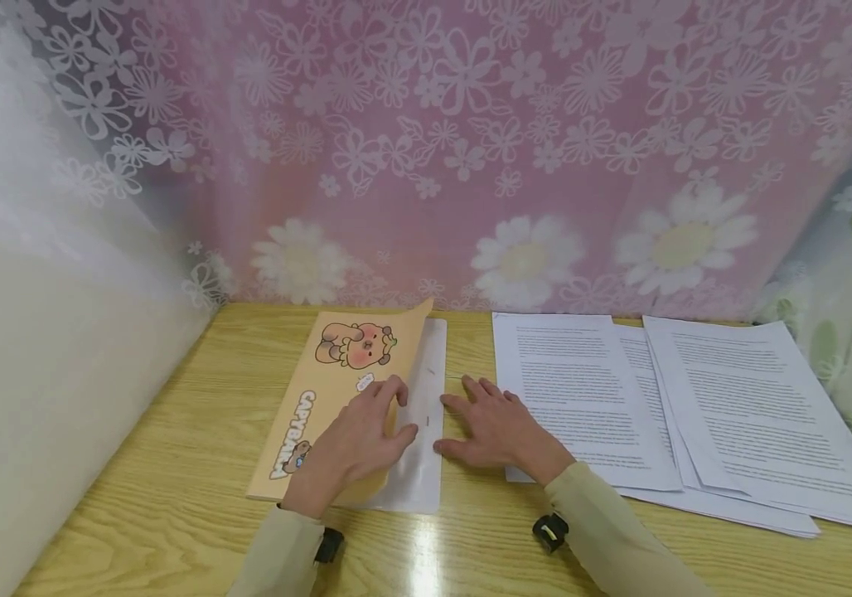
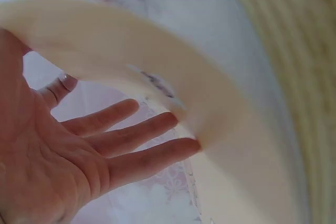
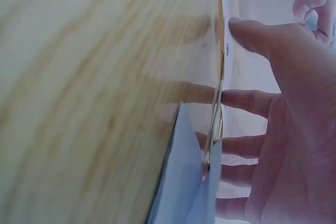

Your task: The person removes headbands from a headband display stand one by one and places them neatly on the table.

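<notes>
A tan notebook (image 1: pixel 332 373) with capybara cartoons and lettering lies left of the middle of the table. Its cover is raised along the right edge, showing a glossy pale page (image 1: pixel 428 448) beneath. My left hand (image 1: pixel 355 439) is over the cover, thumb and forefinger spread apart. In the left wrist view, nearly straight fingertips (image 2: pixel 189 145) touch the curved cover. My right hand (image 1: pixel 496 427) rests on the table between the page's right edge and a printed sheet (image 1: pixel 575 390), fingers spread. Its thumb and fingers point towards the notebook.
Further right, another stack of printed sheets (image 1: pixel 762 398) overlaps the first, its papers slightly fanned. A pink flowered curtain (image 1: pixel 426 166) hangs along the table's back edge, and a pale wall (image 1: pixel 60 332) stands at the left. Wood-grain table (image 1: pixel 172 448) shows left of the notebook.
</notes>
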{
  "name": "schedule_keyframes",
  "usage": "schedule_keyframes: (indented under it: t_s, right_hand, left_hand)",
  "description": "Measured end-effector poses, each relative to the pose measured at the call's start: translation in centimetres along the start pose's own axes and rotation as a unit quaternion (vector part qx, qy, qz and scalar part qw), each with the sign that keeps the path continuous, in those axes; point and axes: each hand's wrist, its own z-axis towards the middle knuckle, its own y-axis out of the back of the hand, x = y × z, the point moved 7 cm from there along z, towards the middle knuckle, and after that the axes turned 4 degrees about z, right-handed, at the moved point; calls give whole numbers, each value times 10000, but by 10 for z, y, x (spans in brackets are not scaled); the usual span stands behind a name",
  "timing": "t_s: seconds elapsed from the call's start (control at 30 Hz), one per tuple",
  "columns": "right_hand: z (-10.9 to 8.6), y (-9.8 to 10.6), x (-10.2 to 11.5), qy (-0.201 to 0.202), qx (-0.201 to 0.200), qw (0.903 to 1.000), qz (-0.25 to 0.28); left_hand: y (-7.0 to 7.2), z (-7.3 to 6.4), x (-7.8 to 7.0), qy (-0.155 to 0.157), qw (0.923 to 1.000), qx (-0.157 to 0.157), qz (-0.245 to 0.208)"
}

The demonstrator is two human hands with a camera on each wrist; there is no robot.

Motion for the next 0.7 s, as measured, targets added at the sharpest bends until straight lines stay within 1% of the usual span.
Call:
schedule_keyframes:
  t_s: [0.17,0.27,0.37,0.47,0.57,0.63,0.7]
  right_hand:
    - [1,0,1,-20,-56,10000,-28]
    - [1,0,1,-18,-77,9999,-79]
    - [1,-1,2,-25,-87,9999,-120]
    - [2,0,1,-36,-102,9998,-144]
    - [1,0,1,-47,-97,9998,-168]
    - [1,0,1,-42,-96,9998,-166]
    - [1,1,1,-25,-104,9998,-170]
  left_hand:
    - [6,1,1,134,9998,124,-65]
    - [11,1,0,62,9996,223,-139]
    - [16,1,0,92,9991,329,-257]
    - [20,0,3,300,9973,499,-441]
    - [25,0,6,536,9948,591,-635]
    - [29,-2,8,668,9938,590,-664]
    - [32,-2,10,697,9941,534,-641]
